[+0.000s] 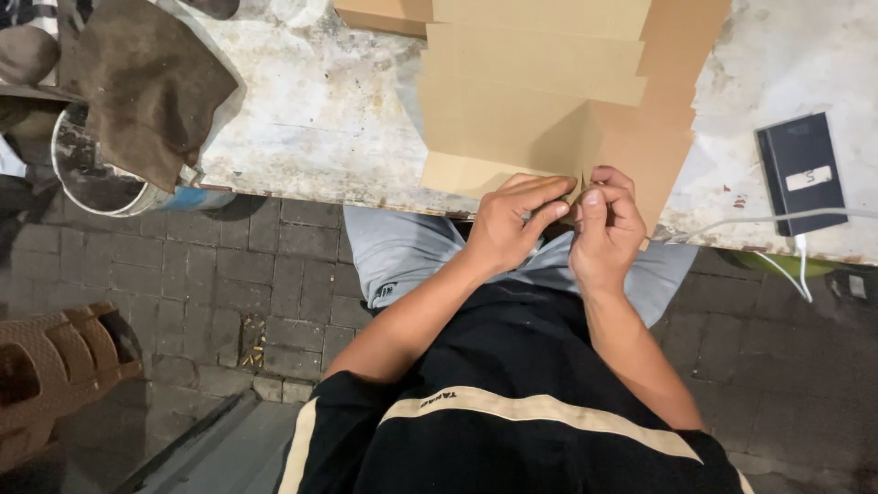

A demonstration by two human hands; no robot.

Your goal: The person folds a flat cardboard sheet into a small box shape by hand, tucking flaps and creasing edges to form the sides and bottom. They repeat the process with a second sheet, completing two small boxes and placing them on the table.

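Your left hand and right hand are bunched together at the centre of the frame, right at the near edge of the worn white table. Both are curled nearly closed, fingertips pinching the bottom edge of the flat cardboard piece, which lies on the table and runs up toward the top middle of the frame. The right thumb sits on top of the fold, and the left fingers press in just beside it, so the hands are touching each other.

Off to the right edge there's a dark power bank with a white cable trailing off the table edge. Upper left, a brown cloth drapes over a metal bucket.
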